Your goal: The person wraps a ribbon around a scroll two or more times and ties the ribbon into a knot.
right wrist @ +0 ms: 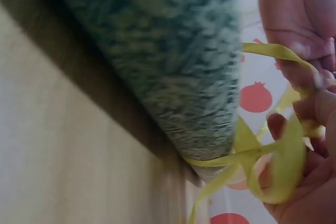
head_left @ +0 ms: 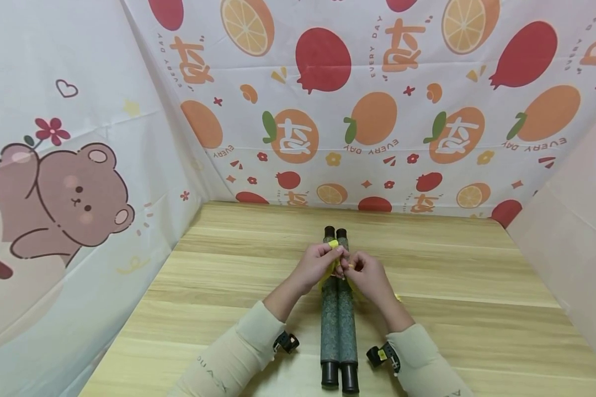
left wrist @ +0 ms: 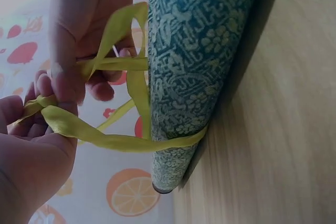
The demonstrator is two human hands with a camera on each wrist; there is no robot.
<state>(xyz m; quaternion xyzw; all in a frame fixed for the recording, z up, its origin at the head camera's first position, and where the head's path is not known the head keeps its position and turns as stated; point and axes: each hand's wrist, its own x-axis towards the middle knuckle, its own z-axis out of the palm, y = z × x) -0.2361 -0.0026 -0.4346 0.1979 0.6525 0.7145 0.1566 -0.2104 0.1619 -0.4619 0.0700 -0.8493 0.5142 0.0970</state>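
Note:
Two green brocade rolls with dark end knobs, looking like a scroll wound from both ends [head_left: 330, 325], lie side by side on the table, pointing away from me. Around their upper half runs a yellow ribbon [left wrist: 121, 141]. My left hand [head_left: 314, 268] pinches one part of it between thumb and fingers, just above the rolls. Close beside it, my right hand [head_left: 372, 278] holds another part, with a loop of ribbon [right wrist: 287, 166] hanging over its fingers. Ribbon strands stretch from the rolls up to both hands. The fingers partly hide where the strands cross.
The wood-grain table [head_left: 477, 309] reaches back to a fruit-print cloth [head_left: 407, 165]. A white cloth with a bear print [head_left: 74, 193] hangs at the left, and a pale one [head_left: 576, 220] at the right. Each sleeve cuff carries a small black wrist camera [head_left: 285, 342].

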